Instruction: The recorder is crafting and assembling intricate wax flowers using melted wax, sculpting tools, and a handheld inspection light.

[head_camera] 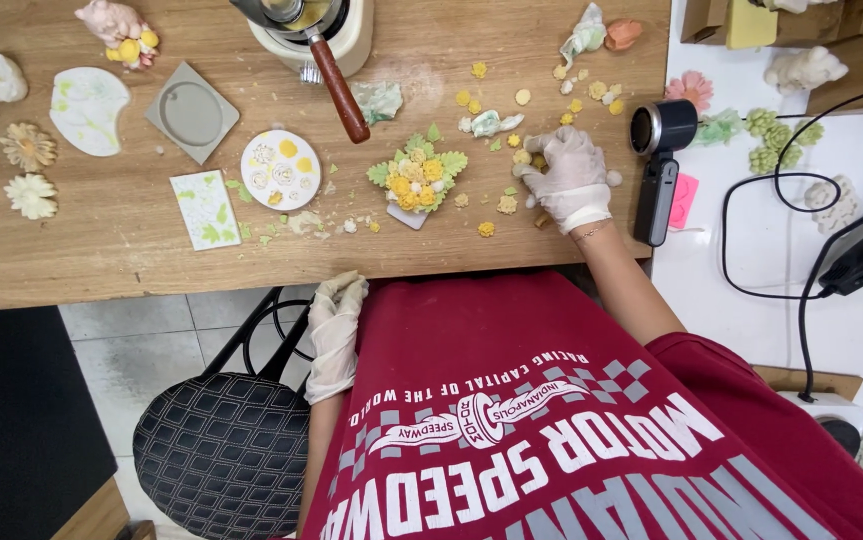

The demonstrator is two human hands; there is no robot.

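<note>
Yellow flower pieces (517, 160) under right hand (571, 178); left hand (334, 325) off table.

white gloves on both hands (569, 175), thin wrist bracelet (591, 232), maroon printed shirt (551, 420)

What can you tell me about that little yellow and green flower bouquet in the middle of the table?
The bouquet is a small cluster of yellow and cream blossoms ringed by pale green leaves, looking moulded from wax or clay. It lies flat on the wooden table, with a small white base piece poking out at its lower edge. Crumbs of yellow and green material are scattered around it. Neither hand touches it; the right hand rests beside it.
</note>
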